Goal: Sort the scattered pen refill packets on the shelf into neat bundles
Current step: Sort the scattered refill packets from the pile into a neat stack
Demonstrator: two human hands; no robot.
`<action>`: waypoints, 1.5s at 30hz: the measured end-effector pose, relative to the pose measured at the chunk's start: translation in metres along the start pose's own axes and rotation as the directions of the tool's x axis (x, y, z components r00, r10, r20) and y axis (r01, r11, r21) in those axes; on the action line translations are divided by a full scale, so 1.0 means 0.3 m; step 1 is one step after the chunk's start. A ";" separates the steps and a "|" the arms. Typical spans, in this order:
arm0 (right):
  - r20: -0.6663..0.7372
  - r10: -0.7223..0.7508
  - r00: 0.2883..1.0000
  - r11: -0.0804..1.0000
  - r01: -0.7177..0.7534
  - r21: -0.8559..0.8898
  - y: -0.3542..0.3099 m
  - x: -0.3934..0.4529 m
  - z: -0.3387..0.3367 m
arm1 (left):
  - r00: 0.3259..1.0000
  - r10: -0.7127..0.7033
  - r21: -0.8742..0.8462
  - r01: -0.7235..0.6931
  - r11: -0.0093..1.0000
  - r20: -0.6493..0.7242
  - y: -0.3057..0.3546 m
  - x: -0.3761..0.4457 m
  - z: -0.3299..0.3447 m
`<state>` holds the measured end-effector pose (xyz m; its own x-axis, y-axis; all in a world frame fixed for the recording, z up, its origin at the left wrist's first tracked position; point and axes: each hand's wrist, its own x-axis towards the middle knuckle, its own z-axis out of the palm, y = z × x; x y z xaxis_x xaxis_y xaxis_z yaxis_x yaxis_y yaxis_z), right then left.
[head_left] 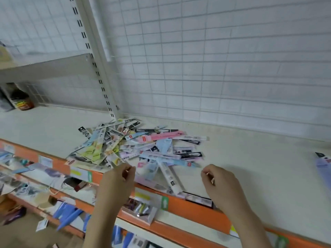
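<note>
Near the shelf's (pixel 250 158) front edge, toward its left end, pen refill packets (pixel 136 149) lie in a loose crisscrossed heap — some overhang the orange lip. Left hand (pixel 118 179) hovers at the heap's front, grip loosely curled, holding nothing clear. Right hand (pixel 220 183) sits just beside the heap — curled, apparently empty. Another packet (pixel 322 161) lies at the far right.

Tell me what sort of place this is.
Most likely a stationery aisle in a shop. Retail shelving with an orange price-label rail, a white wire-grid back panel, and a heap of packaged pen refill packets on the shelf all point that way.
</note>
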<state>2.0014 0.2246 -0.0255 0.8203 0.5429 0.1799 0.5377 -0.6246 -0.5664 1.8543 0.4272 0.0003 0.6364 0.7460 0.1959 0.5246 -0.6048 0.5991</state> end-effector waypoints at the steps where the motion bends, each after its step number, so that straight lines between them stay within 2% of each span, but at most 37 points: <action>1: 0.003 0.000 1.000 1.000 0.000 0.004 -0.031 0.006 0.024 | 1.000 -0.015 0.014 0.015 1.000 0.000 -0.033 0.019 -0.019; 7: -0.025 0.011 1.000 0.999 -0.012 -0.036 -0.126 0.041 0.097 | 0.999 0.023 -0.028 -0.022 0.999 0.048 -0.106 0.093 -0.045; 14: 0.009 0.017 1.000 0.999 -0.017 -0.047 -0.139 0.074 0.106 | 0.982 0.095 -0.027 -0.092 0.995 0.162 -0.065 0.119 0.000; 17: 0.028 0.047 0.999 0.993 -0.044 -0.105 -0.158 0.099 0.126 | 0.980 0.096 -0.039 -0.091 0.995 0.173 -0.044 0.132 0.004; 24: -0.115 0.134 0.984 0.980 -0.148 -0.132 -0.109 0.119 0.073 | 0.985 0.124 -0.040 -0.120 0.992 0.117 0.002 0.143 0.024; 28: -0.234 0.147 0.961 0.988 -0.156 -0.017 -0.030 0.114 -0.003 | 0.987 0.128 -0.053 -0.123 0.991 0.099 0.044 0.133 0.073; 32: -0.284 0.262 0.922 0.925 -0.155 0.348 0.034 0.085 -0.067 | 0.986 0.120 -0.032 -0.117 0.993 0.112 0.086 0.110 0.129; 34: -0.278 0.289 0.916 0.883 -0.143 0.446 0.045 0.073 -0.090 | 0.988 0.110 -0.024 -0.108 0.994 0.106 0.095 0.104 0.149; 39: -0.186 0.281 0.941 0.816 -0.133 0.563 0.040 0.083 -0.094 | 0.979 0.122 0.037 -0.130 0.991 0.165 0.113 0.156 0.168; 45: -0.253 0.256 0.933 0.823 -0.073 0.563 0.009 0.131 -0.042 | 0.944 0.066 0.173 -0.127 0.977 0.323 0.098 0.249 0.188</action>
<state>2.0375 0.2373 -0.0098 0.9525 0.2041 0.2262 0.2724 -0.2375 -0.9324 1.9490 0.4494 -0.0113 0.8179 0.5748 -0.0259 0.5291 -0.7337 0.4262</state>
